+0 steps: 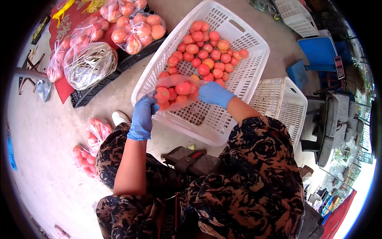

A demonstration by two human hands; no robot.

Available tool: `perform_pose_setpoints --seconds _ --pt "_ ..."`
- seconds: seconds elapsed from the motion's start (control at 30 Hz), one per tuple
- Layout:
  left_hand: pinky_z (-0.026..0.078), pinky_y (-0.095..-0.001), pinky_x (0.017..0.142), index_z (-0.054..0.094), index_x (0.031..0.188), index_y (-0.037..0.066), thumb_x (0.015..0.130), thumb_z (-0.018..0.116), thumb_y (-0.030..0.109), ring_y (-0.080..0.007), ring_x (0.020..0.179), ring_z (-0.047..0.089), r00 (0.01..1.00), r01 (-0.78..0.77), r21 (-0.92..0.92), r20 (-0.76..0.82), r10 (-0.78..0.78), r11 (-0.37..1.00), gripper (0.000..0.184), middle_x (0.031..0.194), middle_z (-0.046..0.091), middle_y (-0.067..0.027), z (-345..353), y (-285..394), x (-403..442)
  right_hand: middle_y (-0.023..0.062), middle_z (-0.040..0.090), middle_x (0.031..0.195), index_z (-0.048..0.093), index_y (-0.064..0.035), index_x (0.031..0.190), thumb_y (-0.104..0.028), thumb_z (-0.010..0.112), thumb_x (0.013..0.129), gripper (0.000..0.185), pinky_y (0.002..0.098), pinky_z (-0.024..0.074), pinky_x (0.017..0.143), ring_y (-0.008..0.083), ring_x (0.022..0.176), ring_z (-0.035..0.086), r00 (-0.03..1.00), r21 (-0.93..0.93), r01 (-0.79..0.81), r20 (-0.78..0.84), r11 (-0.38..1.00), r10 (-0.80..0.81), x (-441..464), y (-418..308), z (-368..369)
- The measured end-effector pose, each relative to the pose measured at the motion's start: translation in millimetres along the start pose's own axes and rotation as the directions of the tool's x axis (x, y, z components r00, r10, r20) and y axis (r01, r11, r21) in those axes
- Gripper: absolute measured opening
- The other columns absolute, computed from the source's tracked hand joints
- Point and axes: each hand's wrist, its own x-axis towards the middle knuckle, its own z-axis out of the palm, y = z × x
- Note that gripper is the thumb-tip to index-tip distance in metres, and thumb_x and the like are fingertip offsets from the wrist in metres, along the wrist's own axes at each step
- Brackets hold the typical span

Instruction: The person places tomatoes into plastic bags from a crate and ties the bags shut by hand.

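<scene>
Between my two blue-gloved hands hangs a clear plastic bag (172, 81) with several red tomatoes in it, over the near end of a white slatted crate (259, 51). My left hand (144, 115) is closed on the bag's left edge, outside the crate's rim. On the other side, my right hand (216, 95) grips the bag's right edge, with its fingertips partly hidden by the plastic. Loose tomatoes (203, 55) are heaped in the far and middle part of the crate, and the perforated crate floor shows near my right hand.
Filled tomato bags (139, 32) and a bag of stalk-like produce (90, 65) sit on black crates (81, 95) at upper left. More bags (88, 157) lie on the floor at left. A second white crate (296, 93) stands right, near a blue chair (318, 49).
</scene>
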Motion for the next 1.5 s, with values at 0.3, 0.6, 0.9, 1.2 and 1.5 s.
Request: perform_pose_setpoints --seconds 0.3,0.6,0.9,1.2,1.5 --pt "0.04 -0.02 0.06 0.064 0.098 -0.002 0.082 0.053 0.012 -0.0074 0.061 0.047 0.948 -0.284 0.154 0.195 0.253 0.946 0.024 0.086 0.064 -0.0036 20.2 32.5 -26.8 0.0137 0.056 0.059 0.058 -0.0044 0.061 -0.035 0.053 0.08 0.036 0.0426 0.0446 0.053 0.0318 0.055 0.055 0.902 0.026 0.036 -0.431 0.999 -0.021 -108.1 -68.1 -50.3" --pt "0.036 -0.0181 0.055 0.068 0.09 0.004 0.083 0.056 0.018 -0.0049 0.055 0.042 0.983 -0.114 0.464 0.18 0.032 0.879 0.02 0.071 0.061 0.002 41.3 13.1 -11.3 0.0137 0.056 0.058 0.061 -0.0045 0.063 -0.035 0.052 0.082 0.037 0.0439 0.0451 0.066 0.0328 0.06 0.057 0.964 0.173 -0.13 -0.208 0.976 0.165 -143.7 -45.1 -25.2" --pt "0.032 -0.0181 0.052 0.067 0.095 0.003 0.086 0.052 0.021 -0.0049 0.055 0.042 0.979 0.086 0.524 0.115 -0.171 0.847 0.025 0.064 0.052 0.0027 45.3 2.5 -10.8 0.0177 0.06 0.073 0.063 -0.0032 0.073 -0.031 0.054 0.081 0.031 0.0434 0.0443 0.07 0.0346 0.07 0.058 0.99 0.329 -0.133 -0.007 0.935 0.143 -145.5 -12.9 -2.9" --pt "0.029 -0.0193 0.052 0.063 0.086 0.0 0.087 0.049 0.022 -0.0047 0.052 0.035 0.999 -0.044 0.389 0.01 0.044 0.92 0.025 0.057 0.042 0.0034 59.8 13.4 -12.2 0.0146 0.058 0.062 0.061 -0.0052 0.067 -0.031 0.054 0.081 0.031 0.0423 0.0455 0.056 0.0326 0.055 0.057 0.943 0.2 -0.155 -0.261 0.967 0.206 -127.7 -15.3 -13.0" --pt "0.026 -0.0223 0.045 0.057 0.073 0.003 0.087 0.054 0.02 -0.0049 0.046 0.031 0.989 -0.123 0.204 -0.055 0.136 0.971 0.023 0.054 0.04 0.0041 39.3 21.7 -2.0 0.0109 0.057 0.059 0.061 -0.0092 0.067 -0.034 0.051 0.084 0.032 0.0409 0.0448 0.049 0.0305 0.052 0.056 0.965 0.222 0.072 -0.26 0.972 -0.012 -105.3 -52.0 -7.7"
